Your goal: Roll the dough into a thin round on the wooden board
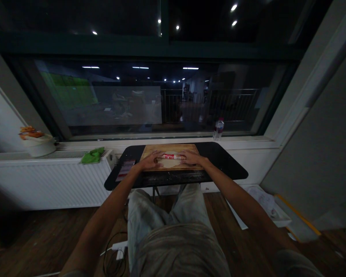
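Note:
A red and white tube (171, 156), like a wrapped roll or a labelled bottle, lies crosswise on a pale, flat sheet that looks like dough (168, 163). My left hand (151, 161) is closed about its left end, and my right hand (192, 158) about the right end. Both ends are hidden under my fingers. Beneath them is a wooden board (173, 147), set on a small black table (225, 163) in front of my lap. White powder speckles the table's near edge.
A phone-like flat object (126, 169) lies on the table's left side. Left of the table, a green cloth (92, 155) and a white tub (39, 144) rest on the radiator (60, 181). A water bottle (218, 129) stands on the windowsill. A power strip (119, 248) with cables lies on the floor.

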Available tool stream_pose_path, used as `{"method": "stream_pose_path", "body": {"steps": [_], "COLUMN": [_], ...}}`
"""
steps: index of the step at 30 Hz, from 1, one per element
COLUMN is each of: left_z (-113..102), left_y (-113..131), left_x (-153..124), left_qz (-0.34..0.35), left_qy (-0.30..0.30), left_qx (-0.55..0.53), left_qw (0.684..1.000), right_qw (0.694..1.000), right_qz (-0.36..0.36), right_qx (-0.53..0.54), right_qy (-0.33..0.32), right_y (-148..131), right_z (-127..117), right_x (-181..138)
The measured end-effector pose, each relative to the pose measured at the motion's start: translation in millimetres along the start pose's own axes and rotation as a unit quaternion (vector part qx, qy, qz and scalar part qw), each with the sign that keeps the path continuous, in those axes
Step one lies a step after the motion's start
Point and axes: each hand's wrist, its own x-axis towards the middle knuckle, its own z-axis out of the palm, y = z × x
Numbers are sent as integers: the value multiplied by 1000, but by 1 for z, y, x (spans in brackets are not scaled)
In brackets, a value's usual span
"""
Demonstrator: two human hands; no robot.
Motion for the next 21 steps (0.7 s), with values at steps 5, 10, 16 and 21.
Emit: {"method": "stream_pose_path", "body": {"steps": [5,10,16,21], "left_z": [10,23,23,9], "left_y": [7,31,60,65], "left_x": [-1,2,12,27], "left_qz": [-32,-100,-114,-214], "left_qy": [26,42,60,49], "left_qx": [-5,34,94,110], "left_qw": [999,994,987,969], "right_qw": [999,996,994,992], "right_qz": [24,65,85,105], "right_qx": [-27,-51,-65,-56], "right_qy": [-13,25,29,34], "right_y": [2,4,3,-3], "right_z": [0,0,-2,-7], "right_x": [3,6,11,23]}}
